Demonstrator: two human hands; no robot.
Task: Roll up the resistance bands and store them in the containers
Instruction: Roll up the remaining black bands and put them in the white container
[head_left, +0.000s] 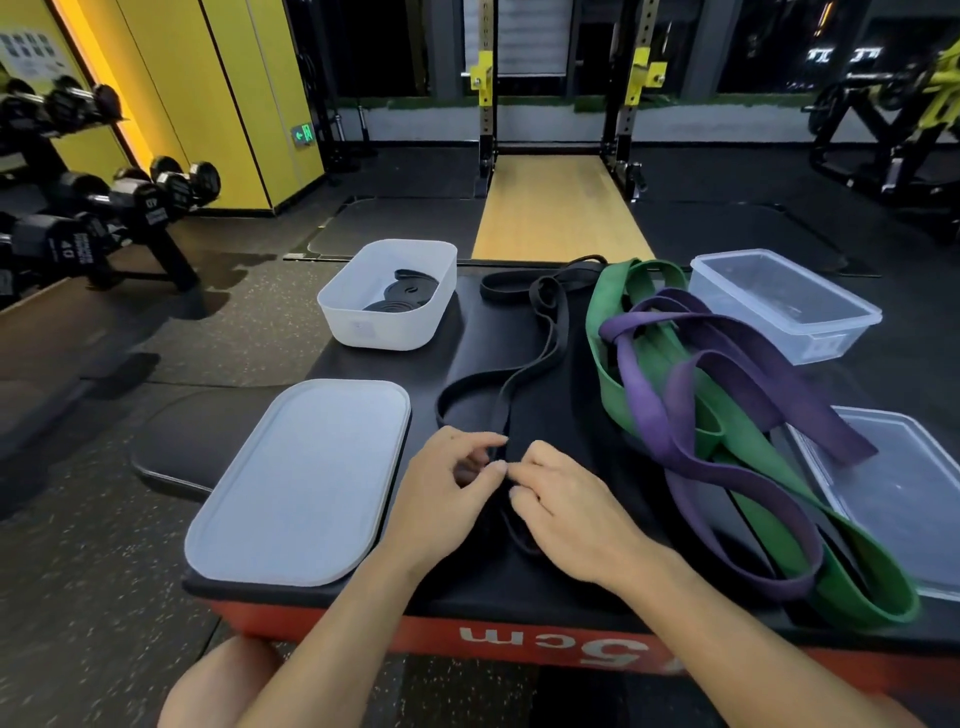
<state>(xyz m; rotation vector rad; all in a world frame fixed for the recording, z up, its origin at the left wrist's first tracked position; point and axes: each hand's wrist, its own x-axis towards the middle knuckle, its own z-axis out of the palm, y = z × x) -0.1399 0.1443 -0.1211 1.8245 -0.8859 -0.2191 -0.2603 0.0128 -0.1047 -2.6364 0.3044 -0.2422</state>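
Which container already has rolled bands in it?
The white opaque tub at the far left: rolled black bands lie inside it. The clear container at the far right looks empty.

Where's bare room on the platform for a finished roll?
Bare: the strip between black band and green band, and the gap between white tub and white lid. Crowded: right side, purple band over green band and clear lid.
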